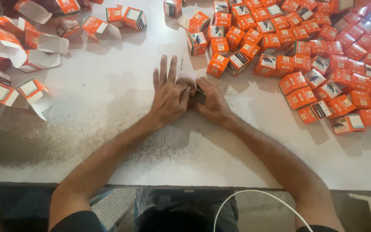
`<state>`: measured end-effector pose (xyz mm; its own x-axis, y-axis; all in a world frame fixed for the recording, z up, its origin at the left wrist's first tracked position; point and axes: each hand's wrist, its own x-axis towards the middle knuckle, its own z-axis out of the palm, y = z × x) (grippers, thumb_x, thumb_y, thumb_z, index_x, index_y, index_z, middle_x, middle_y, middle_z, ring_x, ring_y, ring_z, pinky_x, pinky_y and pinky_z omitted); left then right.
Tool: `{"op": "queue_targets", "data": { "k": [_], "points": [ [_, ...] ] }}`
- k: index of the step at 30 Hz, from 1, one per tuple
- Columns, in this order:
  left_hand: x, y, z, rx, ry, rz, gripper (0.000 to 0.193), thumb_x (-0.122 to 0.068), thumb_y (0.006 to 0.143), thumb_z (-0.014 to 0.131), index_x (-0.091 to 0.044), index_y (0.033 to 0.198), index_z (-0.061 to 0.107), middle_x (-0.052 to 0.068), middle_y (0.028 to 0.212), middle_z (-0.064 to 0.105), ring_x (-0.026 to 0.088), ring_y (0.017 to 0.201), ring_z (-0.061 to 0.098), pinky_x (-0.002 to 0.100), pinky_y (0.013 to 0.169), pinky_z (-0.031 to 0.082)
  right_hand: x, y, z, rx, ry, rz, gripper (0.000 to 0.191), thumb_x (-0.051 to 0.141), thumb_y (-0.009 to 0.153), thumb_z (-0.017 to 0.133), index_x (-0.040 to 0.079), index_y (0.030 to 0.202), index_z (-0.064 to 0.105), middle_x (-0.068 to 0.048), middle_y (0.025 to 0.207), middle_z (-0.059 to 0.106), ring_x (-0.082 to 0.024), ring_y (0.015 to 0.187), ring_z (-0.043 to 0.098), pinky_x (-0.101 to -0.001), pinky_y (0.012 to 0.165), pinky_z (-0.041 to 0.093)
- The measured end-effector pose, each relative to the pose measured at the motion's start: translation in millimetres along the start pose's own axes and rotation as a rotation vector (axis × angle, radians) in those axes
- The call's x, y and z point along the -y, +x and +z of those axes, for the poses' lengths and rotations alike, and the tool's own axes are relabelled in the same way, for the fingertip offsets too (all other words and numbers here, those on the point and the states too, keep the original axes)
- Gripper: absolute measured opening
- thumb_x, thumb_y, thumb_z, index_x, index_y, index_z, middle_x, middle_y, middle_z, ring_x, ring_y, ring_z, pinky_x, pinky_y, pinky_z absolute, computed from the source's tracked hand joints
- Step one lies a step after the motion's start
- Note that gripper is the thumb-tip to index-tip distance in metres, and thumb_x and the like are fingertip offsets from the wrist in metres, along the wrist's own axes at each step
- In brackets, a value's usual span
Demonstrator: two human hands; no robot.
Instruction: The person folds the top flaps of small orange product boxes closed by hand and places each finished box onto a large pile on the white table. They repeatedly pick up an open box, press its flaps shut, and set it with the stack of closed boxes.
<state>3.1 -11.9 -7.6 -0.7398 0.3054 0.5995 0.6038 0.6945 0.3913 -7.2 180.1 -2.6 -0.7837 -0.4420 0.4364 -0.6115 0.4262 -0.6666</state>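
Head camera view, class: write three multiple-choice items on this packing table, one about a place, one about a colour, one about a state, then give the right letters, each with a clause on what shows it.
1. Where does the big heap of closed small boxes lie?
A. On the table's right side
B. On the floor
C. On the person's lap

2. What is the main colour of the boxes?
A. Blue
B. Orange
C. Green

3. How are the boxes at the table's left?
A. Open, with white flaps out
B. Stacked in a neat tower
C. Wrapped in foil

Answers:
1 A, the heap covers the white table at the upper right.
2 B, nearly every box face is orange.
3 A, their white insides and loose flaps show.

The left hand and right hand meet at the middle over a small dark item.
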Motion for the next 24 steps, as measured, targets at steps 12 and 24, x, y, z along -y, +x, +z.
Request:
{"op": "queue_targets", "data": {
  "k": [12, 24],
  "points": [
    [12, 9, 5, 0.009, -0.666, -0.399, 0.032, -0.009, 0.089, 0.069, -0.001, 0.119, 0.069, 0.009, 0.098, 0.075, 0.014, 0.086, 0.068, 0.031, 0.074, 0.058, -5, -3, 10, -0.037, 0.270, 0.094, 0.059, 0.007, 0.085, 0.082, 0.000, 0.131, 0.045, -0.014, 0.119, 0.071, -0.029, 0.109, 0.073, -0.0347, 0.093, 0.058],
    [61, 2, 1, 0.308, -1.373, -0.737, 0.013, -0.009, 0.094, 0.062, -0.001, 0.102, 0.068, 0.005, 0.084, 0.069, 0.010, 0.067, 0.063, 0.024, 0.062, 0.055, 2, -4, 6, -0.009, -0.121, -0.140, 0.047, 0.001, 0.085, 0.078, 0.003, 0.129, 0.063, -0.021, 0.135, 0.065, -0.039, 0.113, 0.069, -0.0427, 0.091, 0.058]
  ]
}}
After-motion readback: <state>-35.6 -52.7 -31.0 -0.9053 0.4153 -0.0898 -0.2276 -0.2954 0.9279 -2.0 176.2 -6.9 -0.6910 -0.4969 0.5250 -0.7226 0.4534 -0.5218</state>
